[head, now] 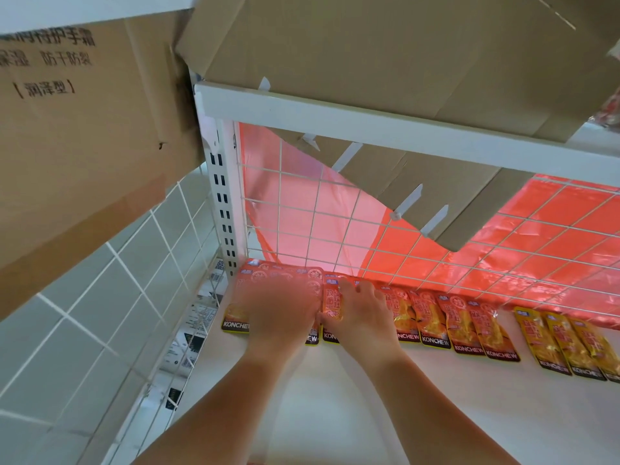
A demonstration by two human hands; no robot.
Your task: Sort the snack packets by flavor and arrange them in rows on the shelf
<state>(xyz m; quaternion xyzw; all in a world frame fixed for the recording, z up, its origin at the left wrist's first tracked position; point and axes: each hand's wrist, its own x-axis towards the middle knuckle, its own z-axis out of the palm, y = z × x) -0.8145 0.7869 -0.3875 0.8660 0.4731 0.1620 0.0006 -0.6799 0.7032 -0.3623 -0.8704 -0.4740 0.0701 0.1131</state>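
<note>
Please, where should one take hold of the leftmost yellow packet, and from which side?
Pinch the yellow packet at its left edge, from the front-left: it lies flat, a bare gap parts it from the red packets, while its right edge meets its neighbour.

A big brown cardboard box (84, 156) with black writing fills the picture at 10 o'clock. A flat cardboard sheet (385, 45) lies at 1 o'clock, above a white bar (369, 124). Another cardboard piece (419, 186) shows under the bar. A white wire grid (335, 236) stands in the middle, with red plastic (553, 229) behind it toward 3 o'clock. A white post (223, 203) with 2 rows of little slots stands beside the box. Grey tiles (84, 313) lie at 8 o'clock.
</note>
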